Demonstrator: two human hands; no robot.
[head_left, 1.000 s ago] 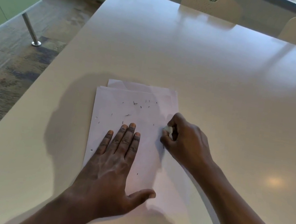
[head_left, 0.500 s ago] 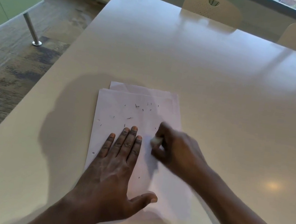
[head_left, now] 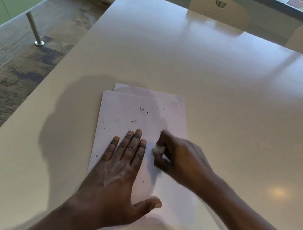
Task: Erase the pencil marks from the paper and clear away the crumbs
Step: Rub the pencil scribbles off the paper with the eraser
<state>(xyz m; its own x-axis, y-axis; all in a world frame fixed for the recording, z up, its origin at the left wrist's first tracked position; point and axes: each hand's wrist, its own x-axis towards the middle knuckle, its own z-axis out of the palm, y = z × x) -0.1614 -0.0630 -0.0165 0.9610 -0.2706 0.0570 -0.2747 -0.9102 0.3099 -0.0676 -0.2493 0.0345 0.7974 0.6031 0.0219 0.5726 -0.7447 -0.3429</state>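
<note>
Paper, a thin, light, easily creased sheet on the table, strewn with crumbs, pinned by the flat, spread left hand while the right hand pinches the eraser.

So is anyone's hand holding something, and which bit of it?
The right hand pinches a small white eraser between thumb and fingers; only its tip shows. The left hand holds nothing, pressing flat on the white paper sheet.
</note>
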